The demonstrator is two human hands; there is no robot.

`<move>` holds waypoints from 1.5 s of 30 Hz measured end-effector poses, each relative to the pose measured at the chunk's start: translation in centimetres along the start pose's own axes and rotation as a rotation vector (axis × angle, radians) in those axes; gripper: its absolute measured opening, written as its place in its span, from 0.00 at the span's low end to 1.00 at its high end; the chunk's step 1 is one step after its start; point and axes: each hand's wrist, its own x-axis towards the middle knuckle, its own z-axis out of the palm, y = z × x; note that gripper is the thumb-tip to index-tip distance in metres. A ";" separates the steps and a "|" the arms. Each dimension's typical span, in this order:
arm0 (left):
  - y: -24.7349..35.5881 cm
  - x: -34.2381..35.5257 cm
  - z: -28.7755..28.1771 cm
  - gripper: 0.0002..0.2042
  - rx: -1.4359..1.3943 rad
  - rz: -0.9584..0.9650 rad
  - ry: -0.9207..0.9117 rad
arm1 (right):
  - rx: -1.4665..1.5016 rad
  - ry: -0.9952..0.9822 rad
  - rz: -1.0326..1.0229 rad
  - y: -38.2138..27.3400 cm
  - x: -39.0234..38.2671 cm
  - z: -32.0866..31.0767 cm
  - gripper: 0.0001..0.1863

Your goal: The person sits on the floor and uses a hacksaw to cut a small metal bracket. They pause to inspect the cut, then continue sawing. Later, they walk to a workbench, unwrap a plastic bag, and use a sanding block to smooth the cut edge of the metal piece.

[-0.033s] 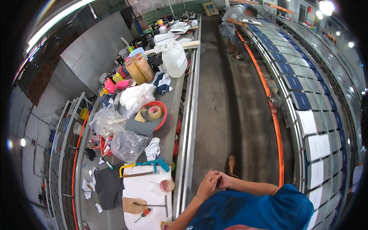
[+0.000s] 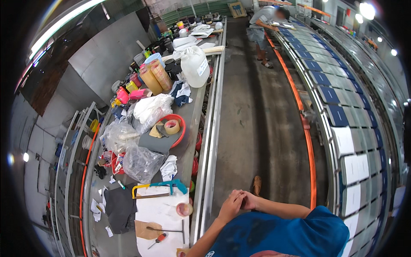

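Observation:
My left hand and my right hand are clasped together in front of my blue shirt, fingers closed against each other. No object shows between them. Left of them, a white board lies on the long bench. On it are a hacksaw with a yellow and teal frame, a tape roll, a screwdriver with a red and black handle, and a thin T-shaped metal rod. Neither hand touches the bench.
Along the bench stand a red basin with tape rolls, clear plastic bags and a white jug. An orange rail edges a long table of fabric panels on my right. Another person bends over its far end.

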 end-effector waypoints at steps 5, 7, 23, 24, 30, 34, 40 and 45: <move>-1.8 11.8 3.6 0.14 0.059 -0.004 0.058 | -0.229 0.101 -0.063 -13.2 0.1 0.9 0.13; -2.0 12.4 4.5 0.16 0.069 -0.018 0.061 | -0.339 0.073 -0.110 -14.9 -0.1 -0.5 0.13; 0.4 13.0 14.8 0.17 0.111 -1.199 0.236 | -2.042 0.574 0.319 -50.2 -2.1 -19.1 0.24; -2.1 12.1 15.2 0.16 -0.034 -1.161 0.211 | -1.975 0.660 0.184 -48.5 -2.6 -17.7 0.27; 1.0 0.8 30.2 0.14 -0.457 -1.465 0.093 | -1.744 0.941 -0.140 -41.2 -9.1 -25.4 0.25; 0.7 -2.5 30.1 0.14 -0.437 -1.609 -0.021 | -1.568 0.997 -0.084 -45.2 -13.5 -20.1 0.22; -3.2 2.3 28.1 0.14 -0.410 -1.657 -0.150 | -1.706 1.299 0.058 -54.4 -11.2 -24.9 0.17; -10.9 13.8 26.8 0.13 -0.362 -1.630 -0.192 | -1.862 0.825 -0.106 -63.4 -1.1 -25.3 0.17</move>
